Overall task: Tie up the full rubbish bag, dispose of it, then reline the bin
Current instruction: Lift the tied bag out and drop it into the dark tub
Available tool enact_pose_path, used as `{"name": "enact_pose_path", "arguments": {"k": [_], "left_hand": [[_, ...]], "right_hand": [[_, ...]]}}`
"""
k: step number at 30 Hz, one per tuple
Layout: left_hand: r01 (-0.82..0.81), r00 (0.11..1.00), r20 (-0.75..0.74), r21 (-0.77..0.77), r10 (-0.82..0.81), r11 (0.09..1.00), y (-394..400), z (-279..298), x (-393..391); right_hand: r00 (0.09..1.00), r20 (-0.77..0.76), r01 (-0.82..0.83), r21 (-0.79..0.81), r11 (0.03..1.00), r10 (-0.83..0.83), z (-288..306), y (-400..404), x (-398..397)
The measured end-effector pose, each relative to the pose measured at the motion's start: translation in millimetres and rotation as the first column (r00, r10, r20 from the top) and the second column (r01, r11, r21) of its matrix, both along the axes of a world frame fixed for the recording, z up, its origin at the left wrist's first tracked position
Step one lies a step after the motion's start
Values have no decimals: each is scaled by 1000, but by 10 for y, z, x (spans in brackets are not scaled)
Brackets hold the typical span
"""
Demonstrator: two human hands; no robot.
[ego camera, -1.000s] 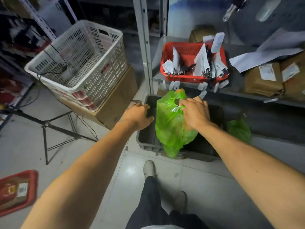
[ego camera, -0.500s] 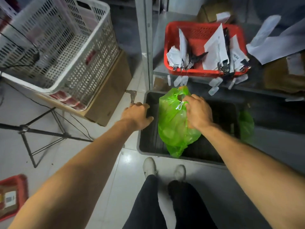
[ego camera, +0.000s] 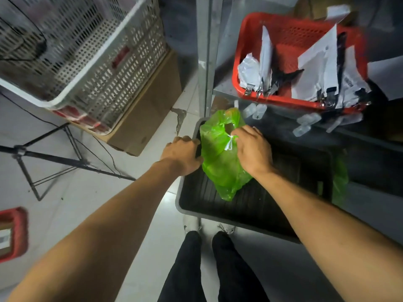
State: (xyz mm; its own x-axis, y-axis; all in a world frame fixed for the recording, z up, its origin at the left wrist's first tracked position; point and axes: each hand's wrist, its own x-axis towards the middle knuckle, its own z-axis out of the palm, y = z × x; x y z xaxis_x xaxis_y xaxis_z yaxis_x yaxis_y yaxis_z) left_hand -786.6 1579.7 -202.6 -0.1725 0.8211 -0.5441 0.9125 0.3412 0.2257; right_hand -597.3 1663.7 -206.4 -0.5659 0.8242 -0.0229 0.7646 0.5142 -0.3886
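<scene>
Green rubbish bag (ego camera: 220,162): inside the dark bin (ego camera: 250,205), against its left wall, top gathered. Right hand (ego camera: 254,149): fingers curled, pinching the bag's top at a white tie. Left hand (ego camera: 182,153): fingers curled over the bin's left rim, beside the bag.

No legible text anywhere; printing on the paper tags (ego camera: 349,81) too blurred to read.

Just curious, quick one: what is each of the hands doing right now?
Left hand: grips the left rim of the dark bin.
Right hand: pinches the gathered top of the green bag.
</scene>
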Motion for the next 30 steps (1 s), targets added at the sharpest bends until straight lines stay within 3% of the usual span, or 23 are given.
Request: {"name": "enact_pose_path", "arguments": {"k": [5, 15, 30], "left_hand": [[-69, 997, 37, -1, 69, 998, 51, -152, -47], [-95, 995, 31, 33, 94, 995, 214, -284, -29], [-42, 999, 11, 11, 41, 999, 281, -127, 183]], "right_hand": [[996, -85, -39, 20, 999, 40, -83, 37, -60], [993, 86, 90, -90, 992, -83, -448, 273, -32], [967, 240, 155, -269, 951, -90, -504, 224, 441]]}}
